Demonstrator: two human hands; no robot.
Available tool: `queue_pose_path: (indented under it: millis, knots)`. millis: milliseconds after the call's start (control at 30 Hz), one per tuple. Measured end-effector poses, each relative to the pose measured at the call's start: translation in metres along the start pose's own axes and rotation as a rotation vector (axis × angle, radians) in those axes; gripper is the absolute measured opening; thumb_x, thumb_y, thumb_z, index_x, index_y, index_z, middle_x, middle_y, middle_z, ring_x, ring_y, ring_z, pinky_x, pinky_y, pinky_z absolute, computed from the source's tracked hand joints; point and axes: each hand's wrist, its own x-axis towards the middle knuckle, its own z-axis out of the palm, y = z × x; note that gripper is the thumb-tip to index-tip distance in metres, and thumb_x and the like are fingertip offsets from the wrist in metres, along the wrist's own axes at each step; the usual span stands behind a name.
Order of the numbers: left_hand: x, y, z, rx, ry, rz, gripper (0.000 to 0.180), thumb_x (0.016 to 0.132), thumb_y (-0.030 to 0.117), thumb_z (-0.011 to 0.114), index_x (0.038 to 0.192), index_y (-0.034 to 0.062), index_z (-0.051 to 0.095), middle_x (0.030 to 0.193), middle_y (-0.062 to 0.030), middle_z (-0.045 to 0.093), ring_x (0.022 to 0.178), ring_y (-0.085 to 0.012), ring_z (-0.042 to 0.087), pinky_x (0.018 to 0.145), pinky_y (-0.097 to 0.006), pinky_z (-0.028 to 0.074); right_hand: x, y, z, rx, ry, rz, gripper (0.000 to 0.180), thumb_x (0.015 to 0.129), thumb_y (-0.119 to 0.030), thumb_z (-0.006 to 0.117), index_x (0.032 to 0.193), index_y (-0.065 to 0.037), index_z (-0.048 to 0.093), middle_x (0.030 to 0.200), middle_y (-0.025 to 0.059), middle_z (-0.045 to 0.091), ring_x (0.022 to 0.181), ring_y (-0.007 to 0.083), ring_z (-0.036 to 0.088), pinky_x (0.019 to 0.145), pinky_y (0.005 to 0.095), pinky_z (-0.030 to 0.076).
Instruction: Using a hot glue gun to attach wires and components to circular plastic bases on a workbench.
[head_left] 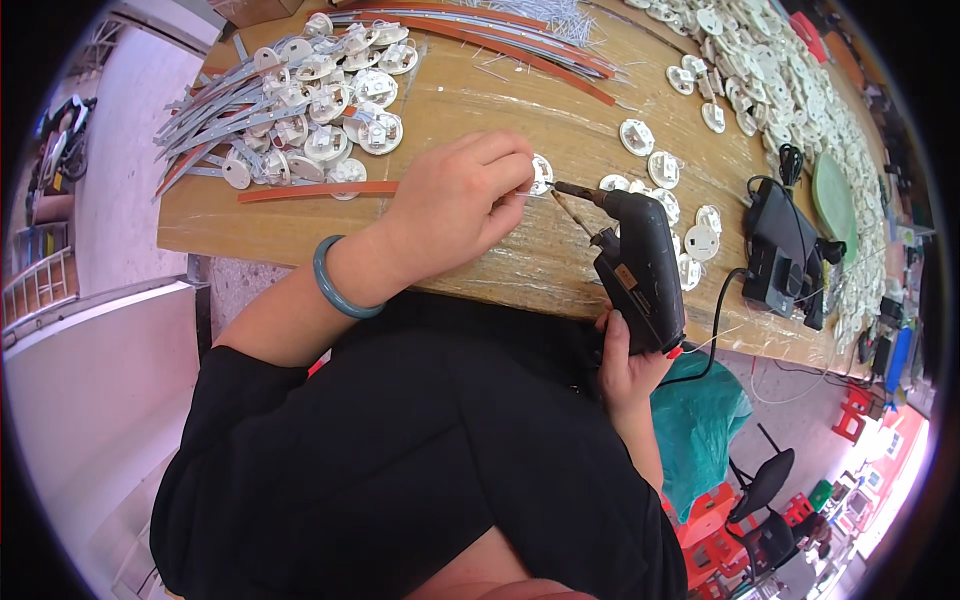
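Note:
My right hand (632, 362) grips the handle of a black soldering gun (645, 260), pointing its tip left toward a round white disc (541, 175). At that disc, the fingers of my left hand (465, 195) are pinched together. An orange LED strip (320, 190) runs along the table and disappears under this hand; its end is hidden by the fingers. A thin rod beside the gun's tip slants toward the same disc. Several white discs with small fittings, such as one disc (664, 169), lie just right of the gun.
A heap of discs with grey strips (325, 100) lies at the left. Orange strips (500, 40) and thin white wires (540, 18) are at the back. Many discs (770, 80) cover the right side, near a black power unit (780, 245) with a cable and a green round plate (835, 205).

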Motion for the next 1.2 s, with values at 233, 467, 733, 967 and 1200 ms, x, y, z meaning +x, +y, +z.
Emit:
queue_pose_path:
  millis: [233,467,733,967,1200]
  knots:
    - [0.0,0.001,-0.001,-0.009,-0.001,-0.003,0.01,0.08,0.005,0.065,0.087,0.005,0.058,0.096,-0.0072,0.062,0.088,-0.0288,0.063,0.07,-0.04,0.052,-0.002,0.008,-0.006,-0.052,-0.013,0.019,0.046,0.087,-0.003,0.07,0.128,0.004,0.05,0.117,0.0117,0.06,0.105,0.0164,0.059,0.093,0.0286,0.044]
    - [0.0,0.001,-0.001,-0.008,-0.01,-0.009,0.01,0.079,0.005,0.065,0.087,0.0052,0.058,0.096,-0.0072,0.062,0.088,-0.0291,0.063,0.07,-0.04,0.052,0.006,-0.006,0.0,-0.1,-0.055,-0.072,0.044,0.087,-0.001,0.07,0.126,0.004,0.051,0.113,0.0119,0.063,0.099,0.0164,0.061,0.09,0.0283,0.046]
    - [-0.001,0.0,-0.001,-0.007,-0.011,-0.005,0.01,0.079,0.006,0.065,0.087,0.0054,0.058,0.096,-0.0074,0.062,0.089,-0.0296,0.063,0.07,-0.041,0.052,0.006,-0.006,0.0,-0.075,-0.037,-0.057,0.045,0.087,-0.001,0.07,0.127,0.005,0.05,0.113,0.0121,0.063,0.1,0.0162,0.061,0.09,0.0279,0.046]
    - [0.0,0.0,-0.001,-0.009,-0.017,-0.005,0.01,0.08,0.006,0.064,0.087,0.0054,0.058,0.096,-0.0073,0.062,0.088,-0.0296,0.063,0.07,-0.041,0.052,0.005,-0.004,0.001,-0.043,-0.039,-0.061,0.048,0.087,0.0,0.071,0.129,0.005,0.047,0.114,0.0126,0.064,0.101,0.0156,0.061,0.091,0.0278,0.046]
    - [0.0,-0.001,-0.002,0.022,-0.022,0.003,0.01,0.079,0.003,0.069,0.083,0.0047,0.06,0.105,-0.0065,0.066,0.076,-0.0198,0.067,0.065,-0.031,0.054,0.006,-0.008,0.001,-0.089,-0.076,-0.088,0.049,0.086,0.0,0.071,0.128,0.005,0.047,0.113,0.0126,0.064,0.1,0.0157,0.062,0.09,0.028,0.046]
